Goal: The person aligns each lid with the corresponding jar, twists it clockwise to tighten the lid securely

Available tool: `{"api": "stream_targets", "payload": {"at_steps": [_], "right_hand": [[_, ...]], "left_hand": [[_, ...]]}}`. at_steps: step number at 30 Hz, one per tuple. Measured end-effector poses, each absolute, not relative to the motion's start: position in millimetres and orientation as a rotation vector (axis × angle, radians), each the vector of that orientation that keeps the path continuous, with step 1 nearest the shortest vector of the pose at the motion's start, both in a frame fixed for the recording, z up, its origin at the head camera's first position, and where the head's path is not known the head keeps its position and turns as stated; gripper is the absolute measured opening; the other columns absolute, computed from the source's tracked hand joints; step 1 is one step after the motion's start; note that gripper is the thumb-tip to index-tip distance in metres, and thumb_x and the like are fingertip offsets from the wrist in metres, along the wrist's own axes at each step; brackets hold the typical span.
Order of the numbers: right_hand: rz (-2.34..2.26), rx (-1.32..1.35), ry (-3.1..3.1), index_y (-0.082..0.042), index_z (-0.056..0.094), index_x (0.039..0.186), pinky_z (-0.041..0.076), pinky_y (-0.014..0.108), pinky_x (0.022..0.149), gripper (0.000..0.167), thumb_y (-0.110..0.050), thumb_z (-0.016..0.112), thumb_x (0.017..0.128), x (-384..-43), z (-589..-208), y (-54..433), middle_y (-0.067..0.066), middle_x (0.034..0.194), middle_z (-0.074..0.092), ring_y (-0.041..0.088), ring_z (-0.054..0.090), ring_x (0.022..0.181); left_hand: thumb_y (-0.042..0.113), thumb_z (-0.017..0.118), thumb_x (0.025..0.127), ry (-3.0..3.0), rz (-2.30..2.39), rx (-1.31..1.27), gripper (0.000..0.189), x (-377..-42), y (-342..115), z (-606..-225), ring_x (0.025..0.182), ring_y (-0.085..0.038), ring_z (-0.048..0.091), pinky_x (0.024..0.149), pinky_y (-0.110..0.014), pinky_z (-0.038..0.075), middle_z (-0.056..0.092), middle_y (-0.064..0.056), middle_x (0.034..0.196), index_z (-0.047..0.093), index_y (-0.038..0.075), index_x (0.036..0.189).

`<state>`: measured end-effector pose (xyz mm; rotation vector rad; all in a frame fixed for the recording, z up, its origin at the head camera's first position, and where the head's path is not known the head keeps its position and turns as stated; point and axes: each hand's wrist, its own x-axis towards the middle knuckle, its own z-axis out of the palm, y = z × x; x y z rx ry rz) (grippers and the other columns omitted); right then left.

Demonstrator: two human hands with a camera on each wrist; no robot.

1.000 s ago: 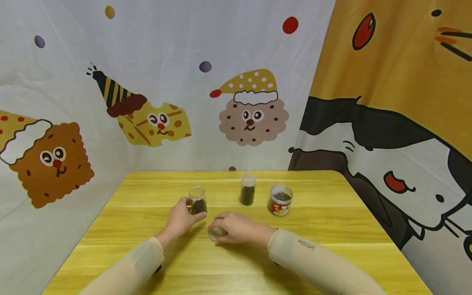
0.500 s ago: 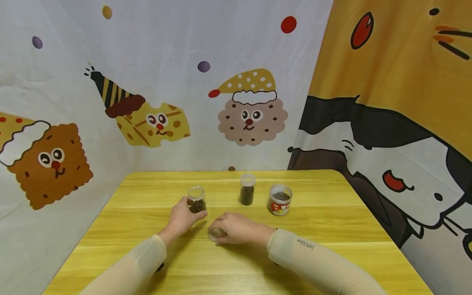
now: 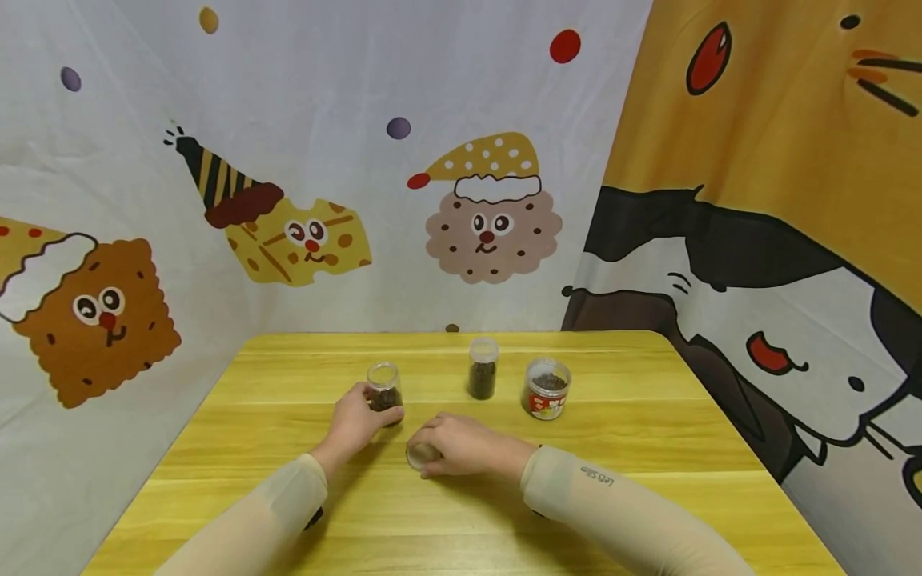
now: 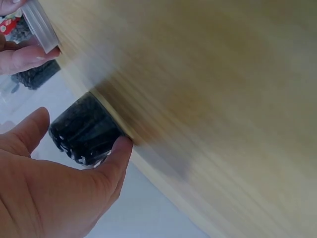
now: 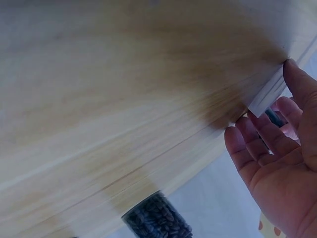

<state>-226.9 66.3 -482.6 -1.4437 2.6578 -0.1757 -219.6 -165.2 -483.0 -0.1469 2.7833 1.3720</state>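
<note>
My left hand (image 3: pixel 354 424) holds a clear, open-topped jar (image 3: pixel 385 392) at the left of the wooden table, thumb in front and fingers at its far side. Dark pieces fill the jar's lower part. In the left wrist view the same jar (image 4: pixel 86 130) stands between thumb and fingers. Just to the right and nearer, my right hand (image 3: pixel 464 445) pinches a round translucent lid (image 3: pixel 422 456) down at the tabletop. The right wrist view has this lid (image 5: pixel 267 93) between thumb and fingertips. Lid and jar are apart.
Behind the hands stands a tall slim jar (image 3: pixel 483 376) of dark, seed-like pieces. To its right is a wider jar (image 3: pixel 547 392) with a red label and dark contents. A printed cloth (image 3: pixel 324 96) hangs behind the table (image 3: pixel 648 448).
</note>
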Motion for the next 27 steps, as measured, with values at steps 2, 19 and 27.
{"api": "stream_targets", "payload": {"at_steps": [2,19,27], "right_hand": [[-0.18,-1.432,2.658,-0.028,0.069,0.14,0.055,0.027,0.106,0.049,-0.047,0.079,0.097,-227,-482,66,-0.006,0.138,0.072,0.013,0.066,0.126],[-0.399,-1.246,2.693,-0.021,0.06,0.152,0.055,0.036,0.112,0.059,-0.045,0.075,0.1,-232,-469,82,0.001,0.151,0.065,0.018,0.066,0.132],[-0.661,-1.173,2.702,-0.016,0.055,0.157,0.061,0.041,0.101,0.063,-0.042,0.073,0.102,-238,-440,105,0.003,0.153,0.063,0.022,0.071,0.124]], "left_hand": [[0.032,0.083,0.095,2.781,1.383,-0.144,0.068,-220,-165,-484,0.129,-0.047,0.064,0.102,-0.059,0.057,0.062,-0.03,0.145,0.053,-0.003,0.144],[0.045,0.081,0.095,2.664,1.807,-0.115,0.069,-218,-167,-468,0.138,-0.034,0.061,0.113,-0.053,0.054,0.061,-0.015,0.147,0.054,0.011,0.149],[0.047,0.083,0.093,2.66,1.949,0.019,0.067,-206,-160,-453,0.132,-0.027,0.062,0.114,-0.053,0.051,0.066,-0.01,0.141,0.055,0.015,0.145]]}}
